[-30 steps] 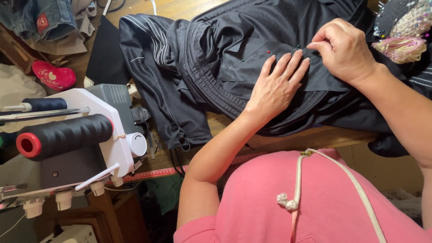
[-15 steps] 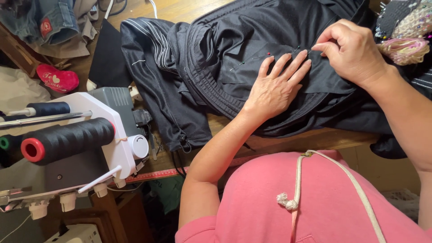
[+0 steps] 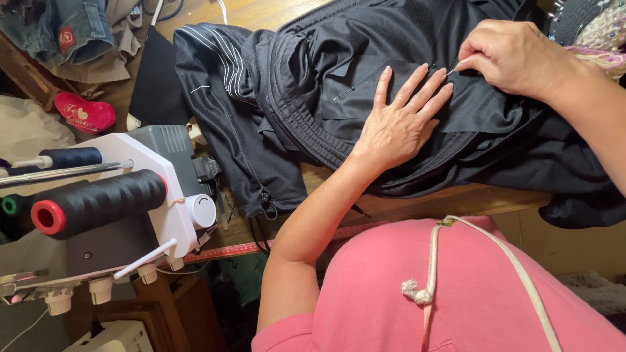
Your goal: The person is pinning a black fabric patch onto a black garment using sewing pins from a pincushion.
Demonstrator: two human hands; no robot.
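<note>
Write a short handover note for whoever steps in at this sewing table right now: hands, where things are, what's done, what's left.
Left hand: flat, fingers spread, pressing the black garment onto the wooden table.
Right hand: fingertips pinching a pin at the fabric beside the left fingertips.
Things: garment spread across the table; a green-headed pin already sits in the cloth left of the hands. Serger with a black thread cone stands at the left, untouched; red ruler lies along the table edge.
Done: at least one pin placed.
Left: seat the pinched pin; whether more are needed cannot be told.
</note>
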